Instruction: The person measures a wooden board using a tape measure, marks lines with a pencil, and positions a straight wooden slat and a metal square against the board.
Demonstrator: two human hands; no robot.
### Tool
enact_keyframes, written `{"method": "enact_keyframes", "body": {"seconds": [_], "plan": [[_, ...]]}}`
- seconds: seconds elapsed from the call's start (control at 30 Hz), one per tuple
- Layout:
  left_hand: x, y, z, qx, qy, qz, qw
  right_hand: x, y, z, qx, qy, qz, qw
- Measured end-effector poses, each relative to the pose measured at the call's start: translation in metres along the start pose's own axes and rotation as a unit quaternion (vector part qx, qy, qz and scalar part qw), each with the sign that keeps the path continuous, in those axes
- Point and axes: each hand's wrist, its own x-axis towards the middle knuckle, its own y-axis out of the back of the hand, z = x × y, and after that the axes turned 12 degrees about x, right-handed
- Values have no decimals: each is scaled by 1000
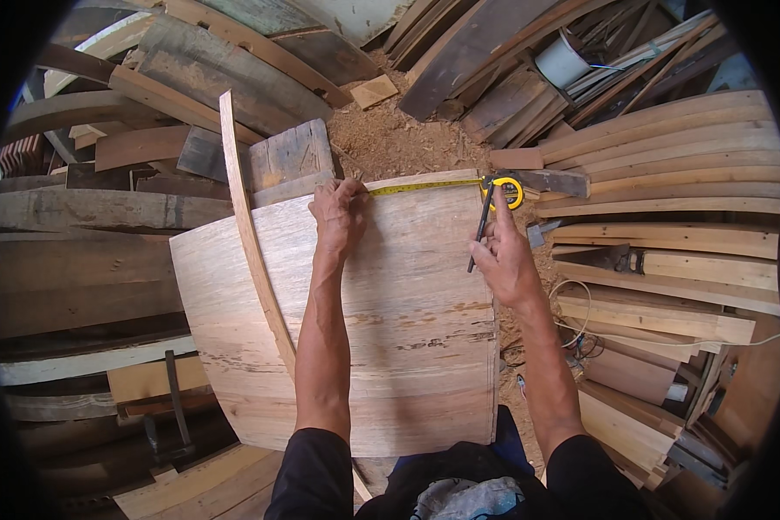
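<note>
A wide, pale wooden board [407, 277] lies in front of me. Along its far edge stretches the yellow blade of a tape measure [425, 185]; its yellow and black case [515, 192] sits at the board's far right corner. My left hand [340, 215], fingers closed, pinches the left end of the blade against the board. In my right hand [510, 264] a slim black pencil [482, 227] is held, pointing down toward me, while the index finger reaches up to the tape case. A long, slightly curved wooden strip [250, 227] crosses the board's left part, passing under my left forearm.
Sawdust and shavings [381, 134] cover the floor beyond the board. Stacked curved planks [667, 165] line the right side, with a pale cable [585, 303] among them. More timber [104, 277] is piled at left, near a clamp [175, 399]. A white cylinder [562, 61] stands far right.
</note>
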Motion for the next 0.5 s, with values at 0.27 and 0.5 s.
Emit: {"method": "enact_keyframes", "body": {"seconds": [0.27, 0.5], "plan": [[0, -1, -3, -2, 0, 4, 1000, 12, 35, 13, -138, 142, 68, 978], [-1, 1, 1, 5, -6, 9, 1000, 65, 38, 31, -293, 116, 66, 947]]}}
